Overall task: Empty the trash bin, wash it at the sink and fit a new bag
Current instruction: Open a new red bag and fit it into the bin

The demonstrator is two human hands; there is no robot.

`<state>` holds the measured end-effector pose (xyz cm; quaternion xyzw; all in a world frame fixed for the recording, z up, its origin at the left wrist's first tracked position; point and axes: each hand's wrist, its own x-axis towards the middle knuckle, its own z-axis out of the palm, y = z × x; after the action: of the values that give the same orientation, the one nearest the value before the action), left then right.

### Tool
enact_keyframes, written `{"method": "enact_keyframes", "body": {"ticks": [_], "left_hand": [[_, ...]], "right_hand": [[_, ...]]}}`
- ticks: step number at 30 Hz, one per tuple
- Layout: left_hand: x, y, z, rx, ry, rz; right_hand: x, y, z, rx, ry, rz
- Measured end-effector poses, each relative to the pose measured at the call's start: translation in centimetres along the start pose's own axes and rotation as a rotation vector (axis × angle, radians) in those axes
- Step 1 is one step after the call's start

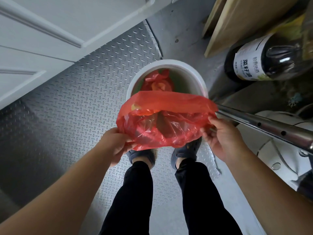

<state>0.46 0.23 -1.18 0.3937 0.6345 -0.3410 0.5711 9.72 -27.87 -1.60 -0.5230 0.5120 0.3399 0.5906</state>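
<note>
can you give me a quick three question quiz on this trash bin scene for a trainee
1. True or false: both hands hold the red bag above the white bin.
2. What lies inside the bin?
A. a tied red bag
B. a glass jar
C. nothing at all
3. Fill in: the dark bottle stands to the ___ of the bin.

Key:
1. True: the left hand and right hand each pinch an edge.
2. A
3. right

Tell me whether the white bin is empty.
Not empty. A knotted red bag lies inside the white bin, beyond the open red bag held by both hands.
</note>
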Motion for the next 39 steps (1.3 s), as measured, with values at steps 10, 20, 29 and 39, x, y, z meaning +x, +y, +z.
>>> {"method": "enact_keyframes", "body": {"ticks": [10, 20, 29, 39], "left_hand": [[2.9, 0.1, 0.7, 0.036, 0.048, 0.085], [2.6, 3.7, 0.1, 0.284, 0.123, 0.366], [1.7, 7.6, 0.4, 0.62, 0.385, 0.965], [2.6, 13.3, -1.6, 0.161, -0.29, 0.46]], "right_hand": [[3.2, -0.4, 0.2, -0.133, 0.061, -0.151], [4.3, -3.4, 1.9, -0.661, 0.155, -0.404], [3.5, -6.6, 5.0, -1.028, 0.225, -1.211], [5.0, -10.9, 10.0, -0.616, 0.047, -0.579]]}}
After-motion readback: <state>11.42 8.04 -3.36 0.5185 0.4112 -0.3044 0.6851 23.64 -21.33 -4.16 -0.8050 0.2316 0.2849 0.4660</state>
